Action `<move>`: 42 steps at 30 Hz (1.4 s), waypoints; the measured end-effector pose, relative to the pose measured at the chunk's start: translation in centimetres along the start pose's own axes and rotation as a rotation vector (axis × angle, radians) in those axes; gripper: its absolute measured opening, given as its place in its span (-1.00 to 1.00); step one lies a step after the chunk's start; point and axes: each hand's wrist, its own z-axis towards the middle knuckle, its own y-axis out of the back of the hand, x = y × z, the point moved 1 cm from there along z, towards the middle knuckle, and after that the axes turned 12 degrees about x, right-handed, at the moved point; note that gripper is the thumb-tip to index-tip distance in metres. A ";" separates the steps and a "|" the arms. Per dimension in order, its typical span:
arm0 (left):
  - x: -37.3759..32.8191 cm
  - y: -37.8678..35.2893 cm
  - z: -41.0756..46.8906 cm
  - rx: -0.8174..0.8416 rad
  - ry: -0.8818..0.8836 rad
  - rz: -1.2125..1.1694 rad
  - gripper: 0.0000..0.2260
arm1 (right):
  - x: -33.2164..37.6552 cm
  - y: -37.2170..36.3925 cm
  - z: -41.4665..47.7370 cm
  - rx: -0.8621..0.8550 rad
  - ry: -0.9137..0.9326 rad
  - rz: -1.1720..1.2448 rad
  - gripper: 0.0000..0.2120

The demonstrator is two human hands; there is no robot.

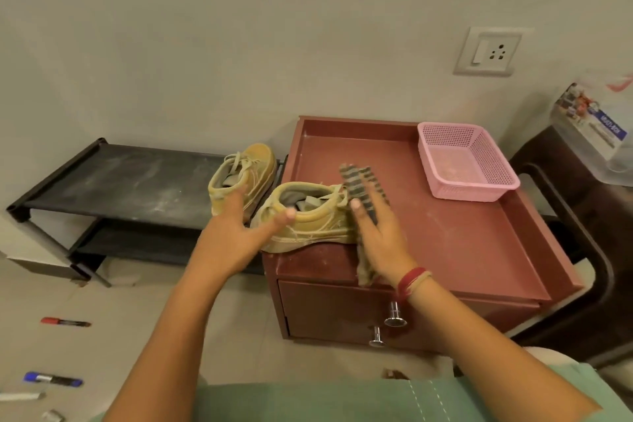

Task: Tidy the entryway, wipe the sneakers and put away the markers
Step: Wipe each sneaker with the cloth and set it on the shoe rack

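One camera sat on the person's head and looked forward and down, over the lap (308, 401) toward the wall (239, 27). It was close in: both forearms ran up from the bottom edge, and the left hand (236, 229) and right hand (380, 236) sat mid-frame, right at the cabinet (445, 243). The cabinet's top was seen from above, its drawer front facing the lens. The wide lens bowed the edges and took in the rack (130, 178) at left, the floor (137, 319) at lower left and a socket (488, 51) high at right. The wall filled the upper half.
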 end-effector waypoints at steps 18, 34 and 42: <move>-3.3 -0.6 0.0 -0.219 -0.180 -0.257 -0.20 | 0.4 7.6 -0.3 -0.477 -0.247 0.304 -0.72; -9.1 -3.2 -1.0 -0.112 -0.776 0.151 -0.12 | 9.3 5.5 -2.9 -0.058 0.433 -0.461 -0.50; -8.6 -3.4 -0.8 -0.217 -0.799 0.140 -0.12 | 9.2 5.6 -1.9 0.053 0.352 -0.233 -0.49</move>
